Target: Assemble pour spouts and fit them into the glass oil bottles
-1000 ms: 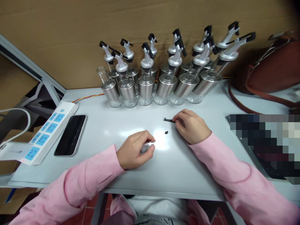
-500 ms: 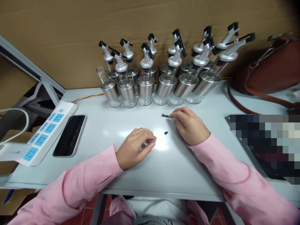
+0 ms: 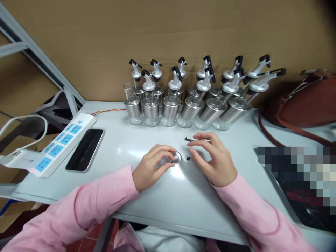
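Observation:
Between its fingertips and thumb, my left hand (image 3: 153,164) grips a silver pourer spout (image 3: 177,157), whose round base shows beyond the fingers; the rest is partly covered by them. My right hand (image 3: 217,159) is open with fingers spread, just over the tabletop, and nothing shows in it. Near its fingertips lies a thin black lever (image 3: 188,139), partly hidden by a finger. A small black ring-like piece (image 3: 188,158) rests on the table between the two hands.
Glass-and-steel bottles (image 3: 171,106) with pourers stand in rows at the back; one front-left bottle (image 3: 132,106) has no pourer. A power strip (image 3: 63,143) and phone (image 3: 85,150) lie left. A brown bag (image 3: 304,101) and a dark pixelated object (image 3: 296,182) occupy the right.
My right hand has come off the black lever and its fingers have spread. The pourer spout in my left hand has turned so its round base shows. The camera view has shifted.

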`<state>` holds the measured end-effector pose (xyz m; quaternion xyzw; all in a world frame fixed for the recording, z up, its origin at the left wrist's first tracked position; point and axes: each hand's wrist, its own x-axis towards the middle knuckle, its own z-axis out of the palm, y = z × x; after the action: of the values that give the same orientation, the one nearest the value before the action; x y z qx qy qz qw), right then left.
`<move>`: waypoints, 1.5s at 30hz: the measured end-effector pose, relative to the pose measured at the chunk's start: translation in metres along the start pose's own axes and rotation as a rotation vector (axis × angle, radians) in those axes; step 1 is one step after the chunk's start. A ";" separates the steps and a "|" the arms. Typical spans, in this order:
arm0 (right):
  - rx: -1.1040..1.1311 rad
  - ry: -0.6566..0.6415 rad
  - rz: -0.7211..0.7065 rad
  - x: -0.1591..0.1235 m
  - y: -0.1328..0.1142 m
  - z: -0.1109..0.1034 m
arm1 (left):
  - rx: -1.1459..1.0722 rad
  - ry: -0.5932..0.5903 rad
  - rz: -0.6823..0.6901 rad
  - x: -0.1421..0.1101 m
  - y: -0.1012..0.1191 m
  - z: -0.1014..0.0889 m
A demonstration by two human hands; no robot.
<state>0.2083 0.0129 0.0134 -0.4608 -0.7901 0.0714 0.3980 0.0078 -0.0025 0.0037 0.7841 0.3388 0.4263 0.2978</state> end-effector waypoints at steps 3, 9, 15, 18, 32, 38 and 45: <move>0.016 -0.056 -0.066 -0.001 -0.003 0.002 | 0.030 0.021 0.001 0.001 0.000 -0.001; 0.075 -0.148 -0.073 -0.001 -0.008 0.002 | -0.068 0.050 -0.065 0.001 -0.001 -0.001; 0.151 -0.152 -0.053 -0.001 -0.008 0.002 | -0.235 0.088 -0.114 -0.001 -0.003 0.000; 0.198 -0.131 -0.071 -0.001 -0.008 0.003 | -0.160 0.064 -0.083 -0.001 -0.004 0.000; 0.448 -0.437 0.239 -0.007 -0.025 0.006 | 0.394 -0.121 0.167 0.003 -0.007 -0.003; 0.662 -0.492 0.339 -0.007 -0.030 0.008 | 0.634 -0.145 0.380 0.007 -0.006 -0.009; 0.734 -0.485 0.373 -0.005 -0.034 0.005 | 0.662 -0.157 0.500 0.010 -0.003 -0.012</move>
<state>0.1833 -0.0089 0.0234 -0.3936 -0.6866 0.5215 0.3189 0.0007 0.0098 0.0116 0.9256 0.2330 0.2927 -0.0579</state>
